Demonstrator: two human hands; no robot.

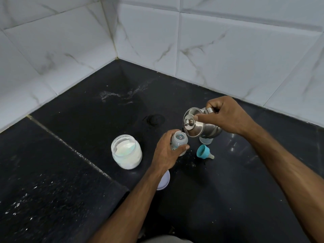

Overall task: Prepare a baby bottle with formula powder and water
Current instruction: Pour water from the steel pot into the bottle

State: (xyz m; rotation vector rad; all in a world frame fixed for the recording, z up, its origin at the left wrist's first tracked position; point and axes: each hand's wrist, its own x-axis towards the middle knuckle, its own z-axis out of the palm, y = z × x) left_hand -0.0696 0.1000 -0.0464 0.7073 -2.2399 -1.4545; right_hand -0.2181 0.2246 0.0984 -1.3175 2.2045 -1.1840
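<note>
Water step rn imo: left hand [166,153] wrapped round the open bottle [179,140] standing on the bench [228,190], right hand [228,116] clamped on the tipped kettle [199,123] w/ finger on lid, spout at the bottle mouth, next needs slow steady pour, no overfill.

One head-worn wide-angle camera looks forward and steeply down onto a black counter [228,199], close above it. Both forearms enter from the near edge, and the tiled wall corner [112,32] fills the far part of the frame.
</note>
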